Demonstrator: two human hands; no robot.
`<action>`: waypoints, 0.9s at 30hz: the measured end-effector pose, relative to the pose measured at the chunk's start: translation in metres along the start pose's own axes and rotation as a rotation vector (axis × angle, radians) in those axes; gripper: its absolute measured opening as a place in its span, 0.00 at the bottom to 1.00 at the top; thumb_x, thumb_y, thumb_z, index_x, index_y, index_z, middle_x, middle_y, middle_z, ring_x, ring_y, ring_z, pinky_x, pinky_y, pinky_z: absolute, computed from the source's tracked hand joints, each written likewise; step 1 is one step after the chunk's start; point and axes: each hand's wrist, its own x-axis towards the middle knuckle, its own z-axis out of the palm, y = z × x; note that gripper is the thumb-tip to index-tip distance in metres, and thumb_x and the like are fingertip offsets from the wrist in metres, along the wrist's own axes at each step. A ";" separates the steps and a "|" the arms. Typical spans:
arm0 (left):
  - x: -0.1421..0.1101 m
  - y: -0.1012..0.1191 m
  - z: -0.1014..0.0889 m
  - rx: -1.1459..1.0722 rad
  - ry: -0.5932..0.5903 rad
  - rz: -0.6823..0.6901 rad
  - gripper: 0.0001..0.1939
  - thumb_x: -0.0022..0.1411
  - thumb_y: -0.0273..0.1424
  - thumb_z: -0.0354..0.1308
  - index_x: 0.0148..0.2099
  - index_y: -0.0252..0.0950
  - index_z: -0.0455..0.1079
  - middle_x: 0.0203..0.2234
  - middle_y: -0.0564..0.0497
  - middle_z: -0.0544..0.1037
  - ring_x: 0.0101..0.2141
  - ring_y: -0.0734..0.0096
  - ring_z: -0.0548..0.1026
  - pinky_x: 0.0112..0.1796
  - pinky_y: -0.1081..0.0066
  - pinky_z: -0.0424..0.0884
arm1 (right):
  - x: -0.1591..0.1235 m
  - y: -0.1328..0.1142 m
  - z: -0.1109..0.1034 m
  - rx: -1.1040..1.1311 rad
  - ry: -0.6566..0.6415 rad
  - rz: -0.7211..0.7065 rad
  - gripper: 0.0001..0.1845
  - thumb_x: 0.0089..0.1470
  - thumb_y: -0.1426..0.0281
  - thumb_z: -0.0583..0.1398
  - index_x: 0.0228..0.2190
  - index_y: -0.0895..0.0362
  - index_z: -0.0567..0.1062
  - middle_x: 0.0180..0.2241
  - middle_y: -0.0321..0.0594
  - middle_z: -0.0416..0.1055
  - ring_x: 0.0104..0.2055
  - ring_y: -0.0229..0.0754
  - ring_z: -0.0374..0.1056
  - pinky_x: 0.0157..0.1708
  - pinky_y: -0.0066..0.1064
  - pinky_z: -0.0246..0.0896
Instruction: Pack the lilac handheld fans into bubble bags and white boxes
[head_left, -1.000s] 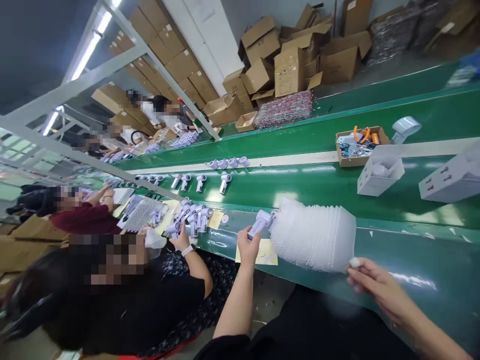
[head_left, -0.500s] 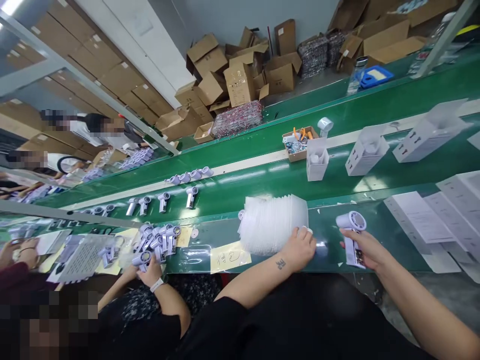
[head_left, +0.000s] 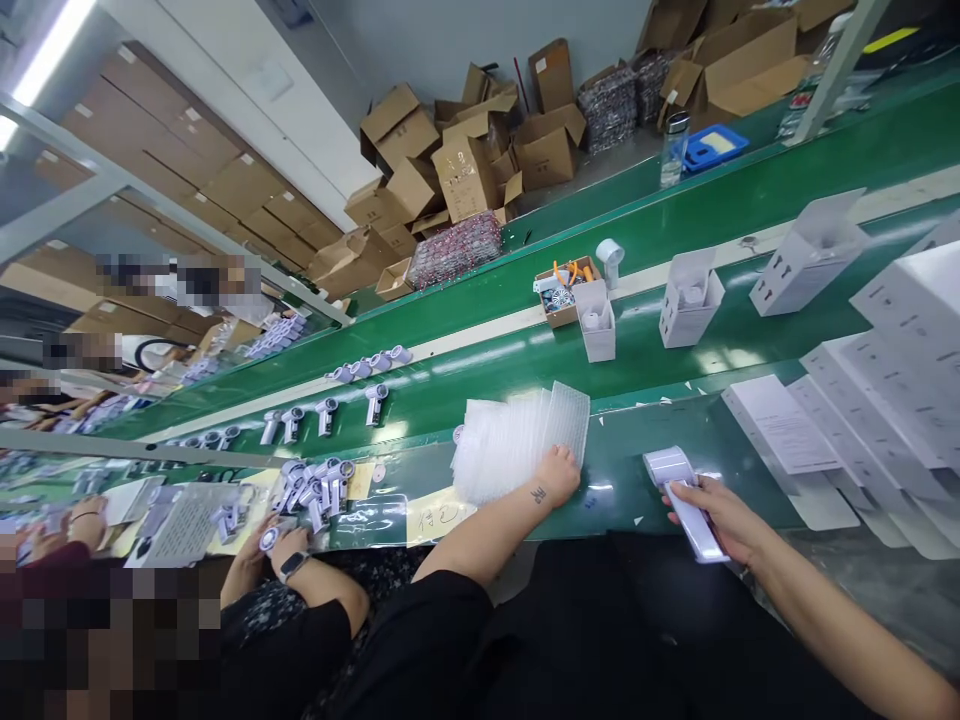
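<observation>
My left hand [head_left: 559, 473] rests on the near right corner of a stack of clear bubble-wrap bags [head_left: 517, 437] lying on the green bench edge [head_left: 622, 480]; its fingers curl onto the top bag. My right hand [head_left: 716, 515] is closed round the handle of a small white handheld fan [head_left: 679, 490], held just above the bench to the right of the stack, the round head pointing away from me.
White cartons [head_left: 690, 297] stand open on the moving belt [head_left: 525, 375], with more boxes and leaflets [head_left: 780, 425] at right. Several fans [head_left: 319, 415] ride the belt at left. A neighbour's hands [head_left: 274, 545] work a fan pile [head_left: 315, 485]. A cardboard parts box [head_left: 559, 290] sits behind.
My right hand has tilted the fan so its head points away and drawn it slightly nearer. My left hand stays on the bag stack, whose top bag now lies flatter.
</observation>
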 end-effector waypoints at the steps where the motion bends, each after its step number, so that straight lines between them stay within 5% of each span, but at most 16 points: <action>1: 0.001 0.000 0.000 -0.015 0.008 -0.011 0.09 0.59 0.23 0.51 0.36 0.27 0.72 0.35 0.36 0.73 0.41 0.56 0.68 0.38 0.61 0.60 | 0.000 -0.001 -0.002 0.003 -0.001 -0.003 0.19 0.39 0.69 0.69 0.33 0.56 0.68 0.28 0.36 0.71 0.28 0.37 0.69 0.28 0.29 0.72; 5: 0.000 0.001 -0.007 -0.066 0.030 -0.048 0.06 0.57 0.23 0.54 0.35 0.28 0.71 0.33 0.38 0.74 0.39 0.58 0.69 0.37 0.64 0.62 | -0.005 -0.007 -0.011 0.013 -0.035 -0.023 0.17 0.42 0.69 0.68 0.34 0.55 0.70 0.29 0.34 0.70 0.27 0.34 0.67 0.29 0.28 0.71; 9: -0.004 0.015 -0.024 -0.183 0.185 -0.185 0.11 0.63 0.27 0.47 0.43 0.30 0.68 0.36 0.40 0.73 0.40 0.60 0.70 0.39 0.65 0.65 | -0.025 -0.014 -0.004 0.028 -0.267 0.000 0.21 0.41 0.71 0.68 0.39 0.54 0.69 0.29 0.34 0.69 0.31 0.38 0.69 0.30 0.30 0.71; 14: -0.001 0.038 -0.036 -0.953 0.488 -0.269 0.08 0.61 0.28 0.49 0.39 0.36 0.69 0.33 0.50 0.75 0.35 0.69 0.71 0.37 0.71 0.66 | -0.036 -0.012 0.032 0.132 -0.512 0.034 0.27 0.41 0.71 0.67 0.44 0.51 0.66 0.31 0.35 0.70 0.33 0.41 0.69 0.28 0.32 0.70; 19: 0.001 0.054 -0.037 -1.472 0.684 -0.480 0.06 0.58 0.27 0.48 0.33 0.33 0.66 0.23 0.54 0.70 0.25 0.75 0.68 0.29 0.74 0.64 | -0.026 0.001 0.042 0.029 -0.406 0.025 0.25 0.41 0.71 0.66 0.43 0.54 0.66 0.28 0.37 0.69 0.29 0.41 0.69 0.23 0.32 0.69; 24: -0.022 0.068 -0.047 -0.938 0.875 -0.089 0.08 0.60 0.27 0.46 0.34 0.35 0.66 0.27 0.49 0.70 0.31 0.69 0.68 0.35 0.69 0.65 | -0.037 0.012 0.035 0.002 -0.336 -0.016 0.23 0.40 0.71 0.67 0.39 0.54 0.65 0.32 0.36 0.69 0.29 0.40 0.68 0.20 0.33 0.69; 27: -0.038 0.069 -0.050 -0.571 0.802 0.123 0.11 0.60 0.25 0.42 0.35 0.34 0.67 0.26 0.46 0.69 0.31 0.66 0.66 0.35 0.66 0.65 | -0.047 0.014 0.035 0.061 -0.352 -0.071 0.24 0.41 0.70 0.67 0.40 0.52 0.65 0.34 0.36 0.69 0.29 0.39 0.68 0.20 0.32 0.70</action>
